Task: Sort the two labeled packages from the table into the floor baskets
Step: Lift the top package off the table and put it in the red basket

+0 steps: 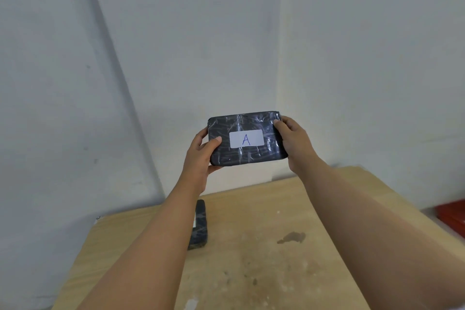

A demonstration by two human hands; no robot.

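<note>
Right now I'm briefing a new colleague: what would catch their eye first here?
The black wrapped package, raised above the table's far edge in front of the wall, its white label reading A. The left hand and right hand hold its two ends. A second dark package lies on the wooden table, partly behind the left forearm.

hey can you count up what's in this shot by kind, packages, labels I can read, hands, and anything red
Black wrapped packages: 2, the held package and the package on the table
Readable labels: 1, the A label
Hands: 2, left hand and right hand
Red things: 1, a red object at the right edge
Total: 6
</note>
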